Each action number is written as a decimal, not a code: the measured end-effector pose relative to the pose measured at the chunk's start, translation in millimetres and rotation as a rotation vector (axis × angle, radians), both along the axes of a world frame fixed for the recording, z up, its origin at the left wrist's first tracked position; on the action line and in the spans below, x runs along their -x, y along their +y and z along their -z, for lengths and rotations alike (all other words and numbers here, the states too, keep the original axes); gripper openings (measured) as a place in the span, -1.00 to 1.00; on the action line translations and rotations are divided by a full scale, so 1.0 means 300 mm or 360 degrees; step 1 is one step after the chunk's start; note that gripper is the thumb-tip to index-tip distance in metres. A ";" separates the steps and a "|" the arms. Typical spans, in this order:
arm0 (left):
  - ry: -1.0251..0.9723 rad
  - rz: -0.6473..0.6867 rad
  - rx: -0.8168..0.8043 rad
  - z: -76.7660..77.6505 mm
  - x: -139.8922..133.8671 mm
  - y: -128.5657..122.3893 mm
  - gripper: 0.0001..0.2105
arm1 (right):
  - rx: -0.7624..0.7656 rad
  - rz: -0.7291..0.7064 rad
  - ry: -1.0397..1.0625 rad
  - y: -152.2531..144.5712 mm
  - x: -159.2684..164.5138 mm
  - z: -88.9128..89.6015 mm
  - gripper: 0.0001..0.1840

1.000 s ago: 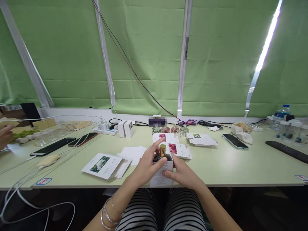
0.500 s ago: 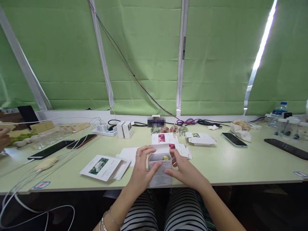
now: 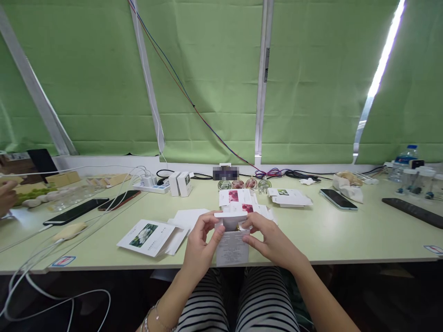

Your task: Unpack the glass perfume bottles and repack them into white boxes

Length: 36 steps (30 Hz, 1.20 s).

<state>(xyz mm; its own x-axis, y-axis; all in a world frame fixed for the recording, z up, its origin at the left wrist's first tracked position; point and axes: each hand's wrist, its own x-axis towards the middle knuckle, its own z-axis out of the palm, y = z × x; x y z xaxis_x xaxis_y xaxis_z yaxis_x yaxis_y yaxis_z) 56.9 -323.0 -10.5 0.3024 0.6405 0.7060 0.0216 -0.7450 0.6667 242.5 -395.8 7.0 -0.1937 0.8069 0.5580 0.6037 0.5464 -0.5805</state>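
A small white cardboard box point(image 3: 232, 249) with fine print on its near side stands upright at the table's front edge, its top open. My left hand point(image 3: 205, 237) grips its left side, thumb and fingers at the upper left corner and side flap. On the other side, my right hand point(image 3: 265, 235) holds the upper right corner and flap. The top lid flap point(image 3: 231, 215) stands up at the back. A bit of something gold-coloured shows inside, mostly hidden by the right fingers. Just behind the box lie flat cartons with pink flower pictures point(image 3: 233, 196).
To the left lies a flattened carton with a white flower picture point(image 3: 143, 236). Several round glass jars point(image 3: 237, 185) stand at the back, with two small white boxes point(image 3: 184, 184) left of them. A phone point(image 3: 338, 199) lies right. Another person's hand point(image 3: 7, 196) is at far left.
The side flaps have been folded inward at the box's top, and my fingers have shifted onto them. The gold-coloured thing inside is now more covered. The view has shifted slightly.
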 end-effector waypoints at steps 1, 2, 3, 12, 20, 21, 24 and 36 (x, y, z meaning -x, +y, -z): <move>0.0118 -0.0070 -0.0136 -0.010 0.003 -0.007 -0.93 | -0.0005 -0.0010 -0.0003 -0.001 -0.001 0.000 -0.87; 0.0265 -0.0139 -0.0289 -0.022 0.005 -0.015 -0.91 | -0.0007 -0.0019 0.0005 -0.001 -0.001 -0.001 -0.86; 0.0423 -0.0194 -0.0446 -0.034 0.006 -0.023 -0.88 | -0.0003 -0.0026 0.0021 -0.002 0.000 0.000 -0.84; 0.0753 -0.0422 -0.0861 -0.048 0.000 -0.031 -0.89 | 0.0059 0.0020 0.0033 0.002 0.001 0.007 -0.65; 0.0621 -0.0387 -0.0711 -0.011 0.015 -0.013 -0.86 | 0.0005 -0.0020 -0.0054 -0.002 0.003 -0.011 -0.88; 0.0525 -0.0366 -0.0697 -0.002 0.013 -0.011 -0.83 | 0.0006 -0.0027 -0.0052 -0.003 0.003 -0.013 -0.89; 0.0083 -0.0242 -0.0496 0.022 0.005 -0.007 -0.70 | -0.0003 -0.0024 -0.0043 0.001 0.001 -0.008 -0.92; -0.0010 0.0174 0.0222 -0.033 0.019 0.007 -0.85 | -0.0175 0.0050 0.0250 0.021 0.029 0.020 -0.80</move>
<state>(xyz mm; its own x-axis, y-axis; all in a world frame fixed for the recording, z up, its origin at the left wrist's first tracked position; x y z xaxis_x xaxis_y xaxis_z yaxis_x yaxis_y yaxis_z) 51.4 -321.0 -0.6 0.3714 0.6960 0.6146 -0.0590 -0.6429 0.7637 233.6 -389.5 1.1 -0.0730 0.7436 0.6646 0.5282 0.5941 -0.6067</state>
